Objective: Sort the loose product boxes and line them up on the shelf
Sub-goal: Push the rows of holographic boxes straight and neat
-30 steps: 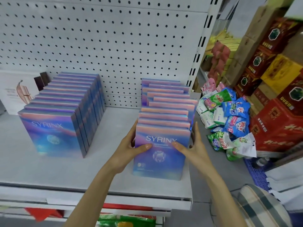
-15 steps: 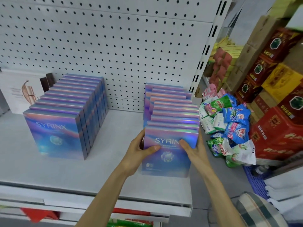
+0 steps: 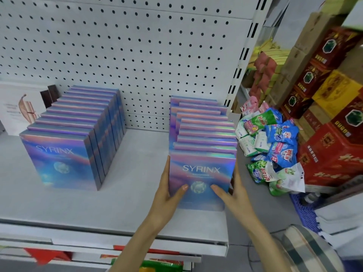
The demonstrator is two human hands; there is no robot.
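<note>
Right now both hands clasp the front SYRINX box [image 3: 200, 173], which stands upright on the white shelf [image 3: 127, 205] at about five o'clock from the shelf's middle, near the front lip and close to the right end. The left hand [image 3: 167, 195] grips its left edge, thumb laid across the printed face and the other fingers hidden behind the side. The right hand [image 3: 233, 193] grips the right edge the same way, thumb on the face at about four o'clock from the globe picture.

This box heads the right row [image 3: 202, 124] of iridescent blue-pink boxes, which runs back toward twelve o'clock as far as the pegboard [image 3: 137, 46]. The row is uneven: several boxes sit shifted sideways, so their top edges step left and right.

At nine o'clock from the held box, well apart across bare shelf, stands the left row [image 3: 78, 122] of the same boxes, packed face to back in a straight line, its front box showing the SYRINX name. Beyond it at ten o'clock a white carton [image 3: 19, 108] leans near the pegboard.

Off the shelf at two o'clock lies a heap of green, blue and pink sachets [image 3: 275, 146], with red cartons [image 3: 334, 154] stacked just beside it. A plaid fabric [image 3: 310, 250] shows at five o'clock.
</note>
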